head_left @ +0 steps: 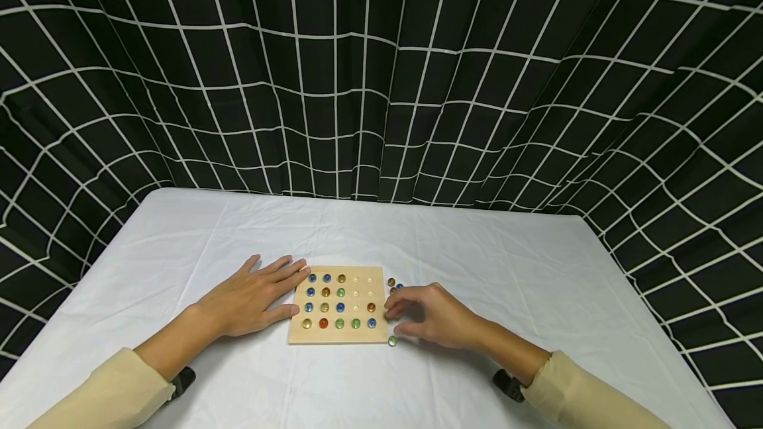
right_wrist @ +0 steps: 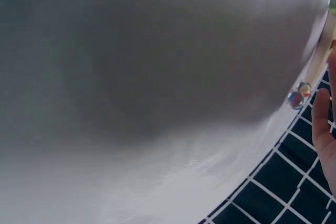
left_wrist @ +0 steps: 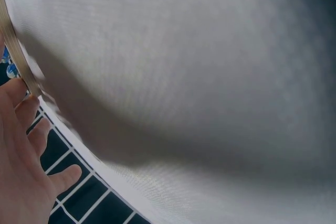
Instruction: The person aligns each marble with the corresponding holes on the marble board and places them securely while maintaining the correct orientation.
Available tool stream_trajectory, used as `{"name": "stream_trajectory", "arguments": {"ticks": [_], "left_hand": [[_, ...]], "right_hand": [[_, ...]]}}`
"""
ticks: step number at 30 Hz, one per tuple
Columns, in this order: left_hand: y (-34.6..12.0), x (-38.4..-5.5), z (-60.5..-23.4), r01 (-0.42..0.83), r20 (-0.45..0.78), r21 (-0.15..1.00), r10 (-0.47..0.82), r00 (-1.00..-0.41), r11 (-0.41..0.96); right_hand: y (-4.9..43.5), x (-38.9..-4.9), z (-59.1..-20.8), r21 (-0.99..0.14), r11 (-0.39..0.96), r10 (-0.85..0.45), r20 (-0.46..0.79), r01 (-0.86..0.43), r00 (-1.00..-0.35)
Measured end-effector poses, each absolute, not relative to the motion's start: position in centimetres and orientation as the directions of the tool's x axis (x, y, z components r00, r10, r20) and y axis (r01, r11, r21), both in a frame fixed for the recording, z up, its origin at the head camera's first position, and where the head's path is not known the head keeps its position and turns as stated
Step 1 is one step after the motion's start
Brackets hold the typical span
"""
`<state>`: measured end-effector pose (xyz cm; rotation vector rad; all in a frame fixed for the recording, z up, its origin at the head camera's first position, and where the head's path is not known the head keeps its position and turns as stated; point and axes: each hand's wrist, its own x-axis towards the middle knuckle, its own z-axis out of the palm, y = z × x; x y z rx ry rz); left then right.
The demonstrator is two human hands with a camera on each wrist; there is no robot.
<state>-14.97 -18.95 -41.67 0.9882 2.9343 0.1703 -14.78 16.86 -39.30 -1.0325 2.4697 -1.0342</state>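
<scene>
A light wooden board with rows of round hollows lies on the white cloth in the head view. Blue, amber, green and red glass marbles fill most hollows; bare ones show toward its upper right. My left hand rests at the board's left edge, fingers spread and fairly straight. At the right edge is my right hand, fingers bent and thumb apart from them, no marble showing between. Its fingertips are close to an amber marble in the rightmost column. A loose green marble lies just below its thumb.
Several loose marbles lie beyond my right hand, beside the board's upper right edge; the hand partly covers them. White cloth spreads over the table. A black curtain with white grid lines hangs behind and at the sides.
</scene>
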Motion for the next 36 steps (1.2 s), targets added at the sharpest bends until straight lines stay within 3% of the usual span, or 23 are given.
{"name": "stream_trajectory", "arguments": {"ticks": [8,30,36], "left_hand": [[-18.9,-14.9,-41.6,0.6,-0.009,0.117,0.605,-0.796,0.791],[-18.9,-14.9,-41.6,0.596,-0.012,0.123,0.601,-0.799,0.794],[-18.9,-14.9,-41.6,0.6,-0.003,0.119,0.605,-0.797,0.791]], "right_hand": [[17.3,-14.5,-40.3,-0.742,0.465,-0.722,-0.002,-0.483,-0.692],[16.9,-14.4,-40.0,-0.702,0.506,-0.737,-0.05,-0.501,-0.675],[16.7,-14.9,-39.4,-0.696,0.483,-0.733,0.012,-0.532,-0.68]]}}
